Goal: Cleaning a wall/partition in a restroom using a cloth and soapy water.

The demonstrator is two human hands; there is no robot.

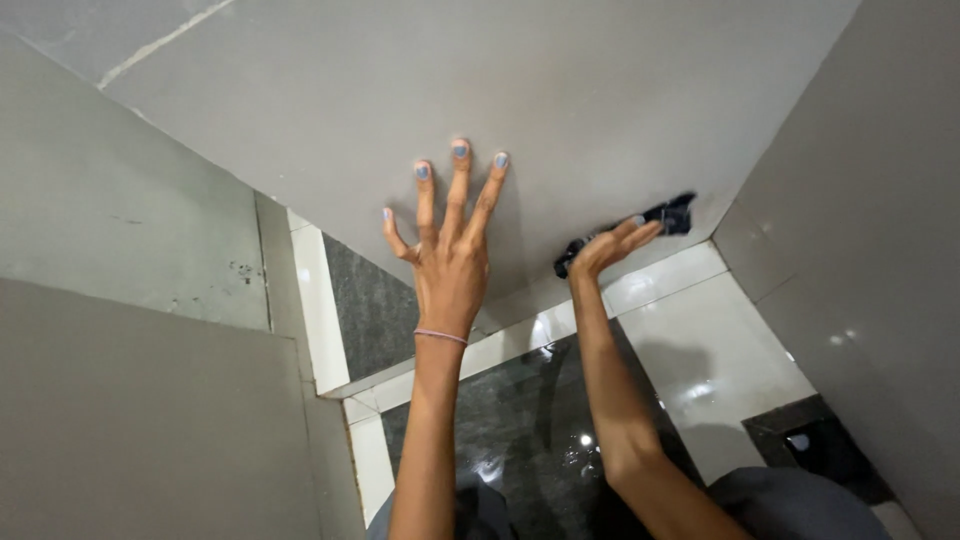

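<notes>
My left hand [450, 240] is spread flat against a large grey wall tile [560, 90], fingers apart, with painted nails and a thin band at the wrist. My right hand [612, 246] presses a dark crumpled cloth [668, 214] against the lower part of the same tile, near the corner with the wall on the right. The cloth sticks out past the fingertips and under the palm.
A grey wall [860, 260] rises on the right and a grey tiled wall [120, 230] on the left. Below lie glossy white floor tiles [700, 350] and a wet dark tile [520, 420]. A dark floor opening [810, 440] sits at the lower right.
</notes>
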